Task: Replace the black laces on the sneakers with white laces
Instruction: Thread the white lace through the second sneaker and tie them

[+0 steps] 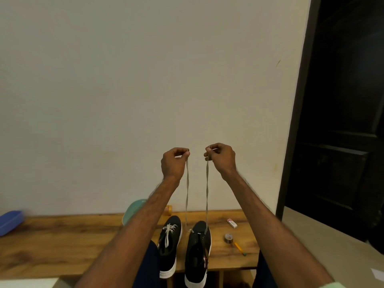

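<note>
My left hand (174, 161) and right hand (221, 157) pinch white lace (187, 194) ends at twelve o'clock; uneven pulling could unthread the sneaker (197, 252).

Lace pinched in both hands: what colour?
The lace is white, greyish in dim light; head view, rising from the nearer sneaker.

A wooden table (62, 246) across the bottom of the frame carries a left sneaker (169, 254) and a right sneaker (197, 254) side by side at lower centre, a blue box (9, 222) at far left, a teal dish (133, 210) by the wall, and an eraser (232, 223), a tape roll (229, 238) and a pencil (240, 248) at the right.
</note>
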The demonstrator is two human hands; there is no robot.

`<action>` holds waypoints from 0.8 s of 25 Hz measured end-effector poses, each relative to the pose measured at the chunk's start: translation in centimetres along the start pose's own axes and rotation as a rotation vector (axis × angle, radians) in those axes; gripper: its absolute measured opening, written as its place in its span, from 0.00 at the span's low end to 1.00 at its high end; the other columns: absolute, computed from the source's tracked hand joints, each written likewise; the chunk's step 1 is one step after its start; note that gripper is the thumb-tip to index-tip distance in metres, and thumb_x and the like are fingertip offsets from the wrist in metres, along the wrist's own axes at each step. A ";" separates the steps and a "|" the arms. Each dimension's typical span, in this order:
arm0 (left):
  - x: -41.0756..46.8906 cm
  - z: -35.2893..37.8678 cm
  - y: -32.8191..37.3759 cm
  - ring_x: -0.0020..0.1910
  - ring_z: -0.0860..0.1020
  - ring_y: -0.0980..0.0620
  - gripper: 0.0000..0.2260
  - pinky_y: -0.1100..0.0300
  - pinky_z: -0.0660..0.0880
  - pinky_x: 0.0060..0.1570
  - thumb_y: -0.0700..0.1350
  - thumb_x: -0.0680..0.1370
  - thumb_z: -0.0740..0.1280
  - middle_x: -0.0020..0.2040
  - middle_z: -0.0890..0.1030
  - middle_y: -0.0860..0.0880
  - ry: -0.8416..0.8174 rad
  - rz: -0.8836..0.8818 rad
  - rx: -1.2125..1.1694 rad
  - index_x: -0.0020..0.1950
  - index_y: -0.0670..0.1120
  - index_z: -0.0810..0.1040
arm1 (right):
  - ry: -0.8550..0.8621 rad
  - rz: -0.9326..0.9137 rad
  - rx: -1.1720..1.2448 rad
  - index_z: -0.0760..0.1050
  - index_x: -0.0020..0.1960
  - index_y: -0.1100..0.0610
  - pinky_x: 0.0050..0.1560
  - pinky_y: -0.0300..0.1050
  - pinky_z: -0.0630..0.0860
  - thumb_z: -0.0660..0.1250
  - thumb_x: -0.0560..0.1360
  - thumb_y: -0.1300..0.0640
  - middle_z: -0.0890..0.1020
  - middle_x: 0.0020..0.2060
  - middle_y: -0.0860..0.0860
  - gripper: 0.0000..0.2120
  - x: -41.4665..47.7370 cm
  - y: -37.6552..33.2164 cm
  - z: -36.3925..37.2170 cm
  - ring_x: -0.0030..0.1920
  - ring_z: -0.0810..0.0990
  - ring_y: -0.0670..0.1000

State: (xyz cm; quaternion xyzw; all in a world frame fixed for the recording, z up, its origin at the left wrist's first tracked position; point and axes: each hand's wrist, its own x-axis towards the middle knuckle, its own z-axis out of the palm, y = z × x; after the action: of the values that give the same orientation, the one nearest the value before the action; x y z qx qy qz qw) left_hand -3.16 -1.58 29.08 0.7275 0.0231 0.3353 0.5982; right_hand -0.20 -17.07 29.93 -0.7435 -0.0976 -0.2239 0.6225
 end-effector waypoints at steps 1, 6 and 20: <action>-0.2 -0.3 -0.8 0.49 0.82 0.53 0.04 0.55 0.80 0.55 0.41 0.76 0.72 0.47 0.85 0.52 -0.004 -0.007 0.005 0.51 0.46 0.85 | -0.016 0.034 0.039 0.80 0.50 0.60 0.40 0.44 0.81 0.68 0.78 0.62 0.85 0.37 0.56 0.02 -0.1 0.7 -0.5 0.33 0.84 0.50; -2.6 -0.7 -7.3 0.44 0.82 0.60 0.04 0.63 0.78 0.49 0.42 0.76 0.73 0.46 0.85 0.54 -0.060 -0.067 0.056 0.47 0.51 0.83 | -0.173 0.243 0.057 0.77 0.52 0.61 0.33 0.47 0.81 0.67 0.79 0.65 0.83 0.37 0.63 0.02 -2.0 7.8 -1.7 0.29 0.80 0.53; -11.0 0.3 -27.7 0.54 0.81 0.54 0.03 0.51 0.77 0.61 0.37 0.78 0.69 0.49 0.84 0.50 -0.641 -0.536 0.160 0.48 0.44 0.81 | -0.455 0.550 -0.650 0.83 0.51 0.55 0.42 0.41 0.71 0.66 0.79 0.45 0.84 0.42 0.48 0.14 -8.8 31.2 3.9 0.43 0.79 0.45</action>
State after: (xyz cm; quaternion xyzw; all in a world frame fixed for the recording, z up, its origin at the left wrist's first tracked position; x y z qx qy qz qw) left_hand -1.34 1.26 -0.53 0.8072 0.0502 -0.0781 0.5829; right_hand 6.10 -18.54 -2.03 -0.9280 0.0438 0.0985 0.3567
